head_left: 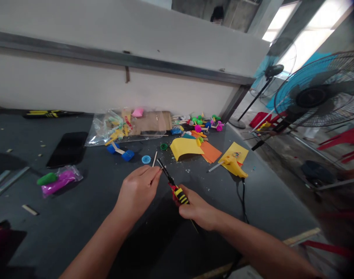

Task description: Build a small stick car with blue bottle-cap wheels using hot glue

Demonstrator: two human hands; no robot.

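My left hand (140, 190) is closed in a pinch above the dark table (92, 232). What its fingertips hold is too small and hidden to make out. A thin pale stick (155, 159) shows just beyond the knuckles; I cannot tell whether it is held or lies on the table. In my right hand (194, 207) is a hand tool with a yellow-and-black striped handle (182, 196), its fingers wrapped round it. The tool's long dark front end points away and passes close beside the left fingertips. Ahead lie a light-blue bottle cap (146, 159) and a green cap (164, 147).
A yellow glue gun (233, 166) with a black cord lies right, near yellow paper (187, 148) and orange paper (210, 151). Behind are a clear plastic bag (97, 131) and colourful small pieces. A phone (68, 149) and purple clay packet (59, 182) lie left. A fan (313, 95) stands right.
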